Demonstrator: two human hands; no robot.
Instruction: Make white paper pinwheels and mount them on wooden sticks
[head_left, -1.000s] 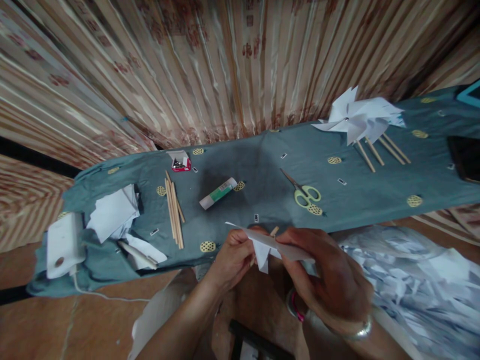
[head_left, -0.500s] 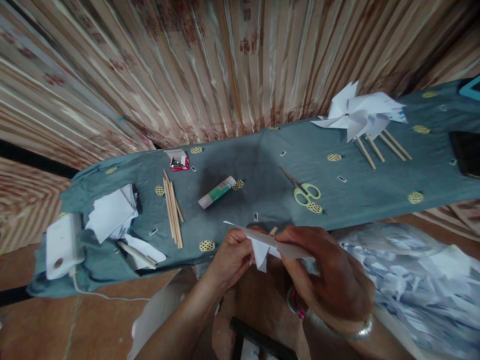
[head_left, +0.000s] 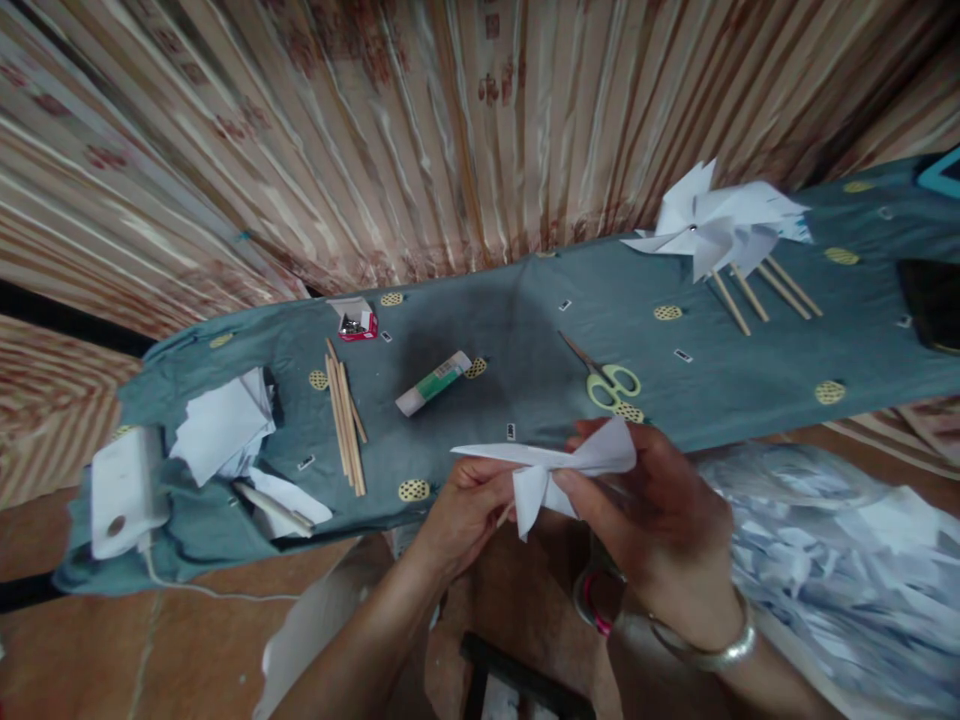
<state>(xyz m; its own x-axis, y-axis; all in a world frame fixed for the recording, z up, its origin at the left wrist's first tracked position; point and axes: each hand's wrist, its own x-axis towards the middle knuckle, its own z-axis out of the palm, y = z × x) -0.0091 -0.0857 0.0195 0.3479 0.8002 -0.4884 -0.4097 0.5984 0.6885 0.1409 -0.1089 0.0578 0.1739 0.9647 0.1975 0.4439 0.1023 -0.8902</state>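
Observation:
Between my two hands, just off the table's front edge, is a white paper pinwheel (head_left: pixel 534 482) with its blades folded. My left hand (head_left: pixel 466 510) pinches it from the left side, and a bit of wooden stick shows below those fingers. My right hand (head_left: pixel 652 520), with a silver bangle at the wrist, grips the pinwheel's right blade between thumb and fingers. Green-handled scissors (head_left: pixel 613 384) lie just beyond the right hand. A glue stick (head_left: pixel 435 383) with a green label rests on the cloth beyond the left hand.
Wooden sticks (head_left: pixel 343 425), an open red box of small metal pieces (head_left: pixel 357 324), stacked paper (head_left: pixel 225 420) and a white device (head_left: pixel 127 492) with a cable lie left. Finished pinwheels (head_left: pixel 697 225) and a dark phone-like object (head_left: pixel 930 300) lie right. A bag of paper scraps (head_left: pixel 847 570) stands below.
The pinwheel has turned, and its right blade now shows its broad face, raised up. My right hand has rotated and shifted slightly. The left hand stays nearly in place.

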